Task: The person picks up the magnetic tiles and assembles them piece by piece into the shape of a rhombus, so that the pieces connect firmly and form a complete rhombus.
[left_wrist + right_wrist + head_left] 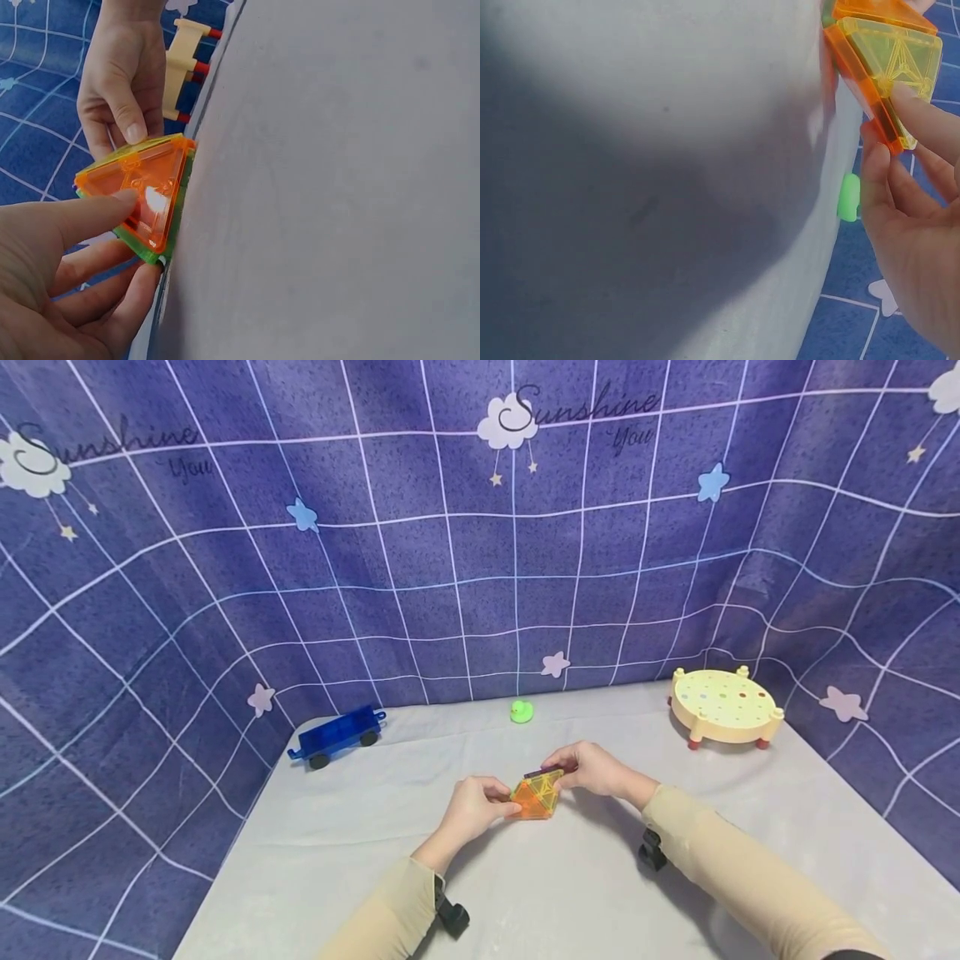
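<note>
Translucent magnetic tiles joined into a small angular block (534,803) stand between my hands near the middle of the table. An orange triangular tile (154,196) faces the left wrist camera, with a green tile (142,249) behind its lower edge. My left hand (469,810) grips the block from the left, thumb on the orange face and fingers behind. My right hand (597,770) pinches the upper right side, its thumb on a yellow tile (896,56). A dark purple tile (542,772) edges the top by the right fingers. Whether the block touches the table I cannot tell.
Beyond the hands, a green toy duck (521,712) sits near the table's back edge. A blue toy wagon (336,736) stands at the back left. At the back right is a cream, red-footed round toy stand (724,706). Purple-blue gridded curtains (420,552) enclose the table.
</note>
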`<act>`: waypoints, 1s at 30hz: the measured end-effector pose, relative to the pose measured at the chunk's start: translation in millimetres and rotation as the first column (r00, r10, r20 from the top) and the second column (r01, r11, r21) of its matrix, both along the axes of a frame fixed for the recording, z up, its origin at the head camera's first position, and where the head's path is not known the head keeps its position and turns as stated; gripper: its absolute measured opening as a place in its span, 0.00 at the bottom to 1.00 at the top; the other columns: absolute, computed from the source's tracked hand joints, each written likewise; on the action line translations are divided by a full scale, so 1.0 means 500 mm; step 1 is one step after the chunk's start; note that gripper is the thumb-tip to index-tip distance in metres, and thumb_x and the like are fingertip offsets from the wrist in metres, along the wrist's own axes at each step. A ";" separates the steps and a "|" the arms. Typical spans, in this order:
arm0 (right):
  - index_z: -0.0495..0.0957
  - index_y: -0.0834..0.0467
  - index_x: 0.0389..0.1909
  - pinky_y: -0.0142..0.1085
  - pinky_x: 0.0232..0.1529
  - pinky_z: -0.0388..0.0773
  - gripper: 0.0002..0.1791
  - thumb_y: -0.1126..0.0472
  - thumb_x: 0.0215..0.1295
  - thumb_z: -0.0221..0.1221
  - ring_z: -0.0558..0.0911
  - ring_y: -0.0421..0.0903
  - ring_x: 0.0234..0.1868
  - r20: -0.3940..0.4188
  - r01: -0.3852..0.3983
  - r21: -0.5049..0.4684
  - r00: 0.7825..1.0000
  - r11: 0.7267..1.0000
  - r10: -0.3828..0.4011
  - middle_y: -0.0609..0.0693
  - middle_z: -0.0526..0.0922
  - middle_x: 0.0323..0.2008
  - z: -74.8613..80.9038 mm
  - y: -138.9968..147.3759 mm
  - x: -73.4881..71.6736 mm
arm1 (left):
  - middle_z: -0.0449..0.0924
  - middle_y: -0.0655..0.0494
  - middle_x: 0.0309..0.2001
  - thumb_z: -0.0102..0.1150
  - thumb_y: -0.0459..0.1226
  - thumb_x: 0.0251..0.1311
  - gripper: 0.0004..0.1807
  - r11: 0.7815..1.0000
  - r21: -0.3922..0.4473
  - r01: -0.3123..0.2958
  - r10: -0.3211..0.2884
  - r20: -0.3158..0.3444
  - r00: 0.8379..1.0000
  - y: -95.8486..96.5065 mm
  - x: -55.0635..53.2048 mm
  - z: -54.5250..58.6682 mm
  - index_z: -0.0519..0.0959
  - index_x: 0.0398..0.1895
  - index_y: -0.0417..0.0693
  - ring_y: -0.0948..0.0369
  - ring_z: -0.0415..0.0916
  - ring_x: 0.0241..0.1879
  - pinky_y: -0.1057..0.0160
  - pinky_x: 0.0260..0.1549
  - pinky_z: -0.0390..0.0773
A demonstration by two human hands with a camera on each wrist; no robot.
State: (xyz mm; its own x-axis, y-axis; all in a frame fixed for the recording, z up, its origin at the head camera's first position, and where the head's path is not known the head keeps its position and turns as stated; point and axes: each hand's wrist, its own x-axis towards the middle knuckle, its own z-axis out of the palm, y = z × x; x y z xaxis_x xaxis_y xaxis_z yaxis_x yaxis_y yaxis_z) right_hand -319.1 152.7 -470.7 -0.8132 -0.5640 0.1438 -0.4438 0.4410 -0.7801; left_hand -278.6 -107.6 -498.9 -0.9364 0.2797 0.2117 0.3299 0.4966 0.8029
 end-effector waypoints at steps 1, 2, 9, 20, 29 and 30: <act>0.84 0.68 0.49 0.37 0.47 0.82 0.18 0.72 0.55 0.71 0.86 0.48 0.41 0.003 0.003 -0.002 1.000 1.000 -0.003 0.55 0.89 0.40 -0.001 0.000 -0.001 | 0.87 0.56 0.29 0.80 0.35 0.49 0.10 1.000 0.000 0.001 -0.001 0.000 1.000 0.000 0.000 -0.001 0.88 0.32 0.42 0.64 0.83 0.28 0.67 0.28 0.82; 0.84 0.68 0.49 0.39 0.48 0.82 0.19 0.72 0.55 0.71 0.86 0.48 0.41 0.007 0.008 -0.005 1.000 1.000 -0.008 0.56 0.89 0.40 -0.001 0.000 -0.002 | 0.87 0.56 0.29 0.80 0.36 0.50 0.10 1.000 0.001 0.003 -0.003 0.000 1.000 -0.001 -0.001 -0.002 0.88 0.32 0.42 0.64 0.83 0.28 0.67 0.29 0.82; 0.82 0.70 0.51 0.39 0.49 0.82 0.19 0.73 0.58 0.69 0.86 0.54 0.44 0.038 0.014 -0.049 0.999 0.999 -0.012 0.59 0.88 0.42 -0.007 0.003 -0.008 | 0.88 0.53 0.33 0.77 0.39 0.55 0.18 0.999 0.002 0.051 -0.051 0.003 0.999 -0.003 -0.003 -0.003 0.87 0.46 0.41 0.59 0.85 0.34 0.64 0.33 0.83; 0.82 0.70 0.52 0.33 0.40 0.81 0.18 0.73 0.60 0.67 0.85 0.55 0.39 0.047 0.026 -0.052 0.999 0.998 -0.024 0.59 0.87 0.41 -0.006 -0.001 -0.009 | 0.86 0.46 0.42 0.76 0.38 0.56 0.23 0.995 0.065 0.073 -0.082 0.145 0.986 -0.006 -0.008 0.002 0.85 0.55 0.42 0.57 0.85 0.37 0.63 0.28 0.85; 0.80 0.72 0.53 0.33 0.39 0.81 0.18 0.74 0.61 0.66 0.86 0.57 0.39 0.058 0.005 -0.067 0.998 0.998 -0.001 0.61 0.87 0.42 -0.006 0.000 -0.007 | 0.87 0.49 0.42 0.76 0.41 0.57 0.22 0.997 0.029 0.078 -0.081 0.130 0.988 -0.006 -0.010 0.003 0.86 0.55 0.45 0.60 0.84 0.35 0.63 0.26 0.84; 0.80 0.72 0.53 0.33 0.40 0.81 0.18 0.74 0.61 0.66 0.86 0.57 0.39 0.058 0.003 -0.069 0.998 0.998 0.001 0.61 0.87 0.42 -0.006 0.001 -0.007 | 0.87 0.49 0.42 0.76 0.41 0.57 0.22 0.997 0.021 0.077 -0.079 0.125 0.989 -0.006 -0.011 0.003 0.86 0.55 0.46 0.61 0.84 0.35 0.64 0.26 0.84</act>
State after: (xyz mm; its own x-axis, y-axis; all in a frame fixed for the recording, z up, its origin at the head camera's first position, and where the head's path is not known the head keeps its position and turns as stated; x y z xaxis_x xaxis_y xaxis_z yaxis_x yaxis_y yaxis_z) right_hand -322.7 153.2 -473.7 -0.8219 -0.5534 0.1352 -0.3967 0.3855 -0.8331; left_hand -284.1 -110.3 -497.6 -0.9315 0.3500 0.0991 0.2630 0.4598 0.8482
